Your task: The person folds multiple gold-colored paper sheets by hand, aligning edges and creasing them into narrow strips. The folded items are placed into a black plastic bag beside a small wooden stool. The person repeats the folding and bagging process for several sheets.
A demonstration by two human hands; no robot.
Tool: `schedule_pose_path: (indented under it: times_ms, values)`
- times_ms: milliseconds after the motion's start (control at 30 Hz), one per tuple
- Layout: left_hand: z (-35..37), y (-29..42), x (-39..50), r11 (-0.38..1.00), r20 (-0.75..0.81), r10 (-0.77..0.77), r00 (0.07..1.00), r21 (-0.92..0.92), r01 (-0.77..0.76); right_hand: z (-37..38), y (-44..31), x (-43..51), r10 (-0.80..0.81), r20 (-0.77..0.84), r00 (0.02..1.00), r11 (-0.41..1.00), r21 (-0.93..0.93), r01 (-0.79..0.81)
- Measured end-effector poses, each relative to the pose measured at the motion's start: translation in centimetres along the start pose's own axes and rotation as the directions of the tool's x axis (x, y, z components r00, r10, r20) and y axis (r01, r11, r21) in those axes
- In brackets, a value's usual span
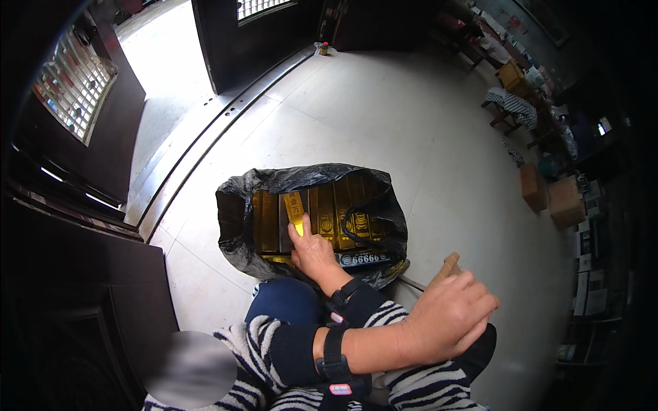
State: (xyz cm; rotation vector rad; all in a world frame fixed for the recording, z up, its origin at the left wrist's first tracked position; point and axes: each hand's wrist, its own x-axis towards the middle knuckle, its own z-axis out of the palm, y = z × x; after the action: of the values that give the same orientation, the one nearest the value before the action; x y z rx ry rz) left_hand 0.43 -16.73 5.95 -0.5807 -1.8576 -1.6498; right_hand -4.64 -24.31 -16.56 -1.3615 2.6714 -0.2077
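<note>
A black plastic bag [308, 173] lies gaping on the floor in front of me, filled with rows of gold bar-shaped packets [326, 221]. My right hand [316, 257] reaches into it, fingers and thumb around the lower end of one bright gold packet [293, 205] that bears writing. Along the bag's near side, a packet [362, 258] with pale printing lies crosswise. My left arm crosses over the right. My left hand [452, 316] is curled to the right of the bag, beside a brown, banded strip or handle [446, 268]. Its fingers hide whether it grips that piece.
Dark door leaves [257, 51] and a metal threshold track [180, 185] lie to the left. A small bottle [324, 49] stands by the far door. Cardboard boxes [565, 200] and a cloth-draped stool [511, 105] line the right side. A looped bag handle [349, 226] hangs over the packets.
</note>
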Motion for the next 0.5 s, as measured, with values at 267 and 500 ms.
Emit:
schedule_pose_path:
  times_ms: [267, 500]
  values:
    - [-0.1, 0.0, 0.1, 0.999, 0.013, -0.041, 0.999, -0.017, 0.041, 6.2, 0.5, 1.6, 0.115, -0.050, 0.992, 0.986, -0.113, -0.120]
    - [-0.2, 0.1, 0.0, 0.998, 0.040, -0.063, 0.997, -0.019, 0.063, 6.5, 1.7, 1.2, 0.040, -0.091, 0.995, 0.975, -0.214, -0.059]
